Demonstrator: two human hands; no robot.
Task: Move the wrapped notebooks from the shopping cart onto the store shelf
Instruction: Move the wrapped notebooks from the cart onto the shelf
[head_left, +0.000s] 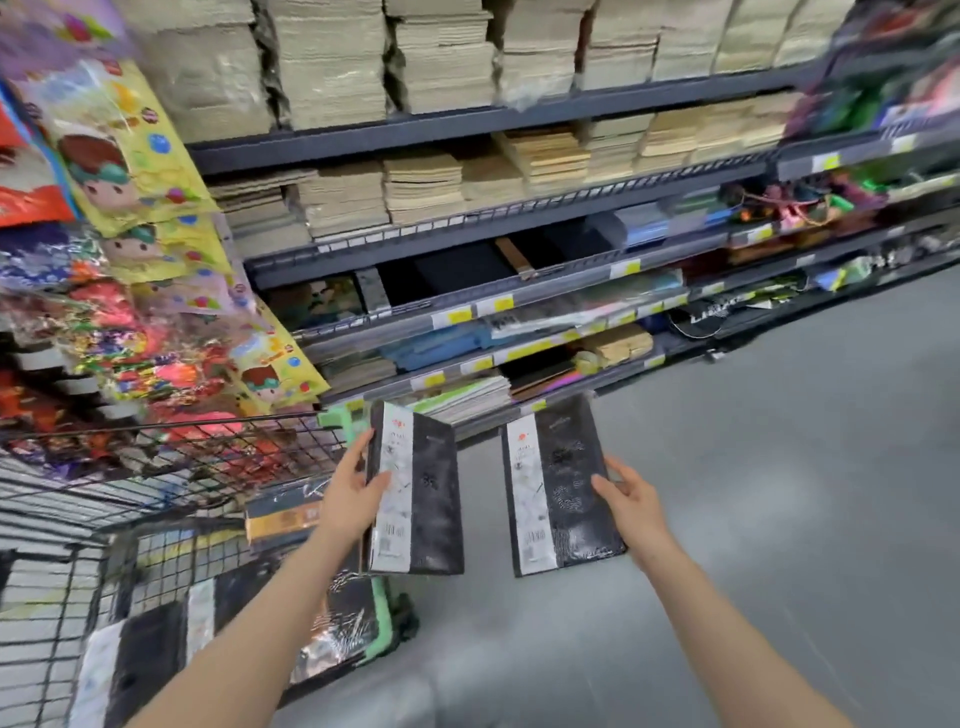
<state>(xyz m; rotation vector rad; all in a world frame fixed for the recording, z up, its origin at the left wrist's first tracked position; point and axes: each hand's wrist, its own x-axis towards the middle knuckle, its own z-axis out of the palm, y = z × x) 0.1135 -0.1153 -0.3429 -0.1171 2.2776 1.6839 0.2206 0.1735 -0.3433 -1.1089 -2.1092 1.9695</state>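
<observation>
Shelving (467, 124) fills the upper half of the view, tilted by the wide lens, its top tiers packed with stacks of tan paper goods that are cut off at the upper edge. The lower tiers hold mixed stationery too blurred to name, and the yellow price tags (460, 315) along their rails cannot be read. The far right end of the shelving smears into colour with no clear shapes. Grey floor (779, 493) runs along the right, beneath the hands.

At the left, hanging packs of printed cartoon bags (124, 171) overlap the shelf end and hide what is behind them. Below them stands the wire shopping cart (171, 467), its basket cut off by the left and bottom edges. More wrapped notebooks (150, 660) lie in its lower level, partly screened by the mesh and by the left forearm, so their number cannot be told.

Two wrapped notebooks are held up in front of the lowest shelves, well apart from each other. Each has a black cover with a faint pale pattern, a white printed band down its left side with a barcode near the bottom, and glossy film that catches the light. The left notebook (421, 488) sits above the cart's green corner; the left hand (358, 493) has its grip closed on the banded edge, fingers across the front. The right notebook (563, 488) hangs over the floor; the right hand (631, 499) grips its right edge, thumb on the cover, fingers hidden behind.
</observation>
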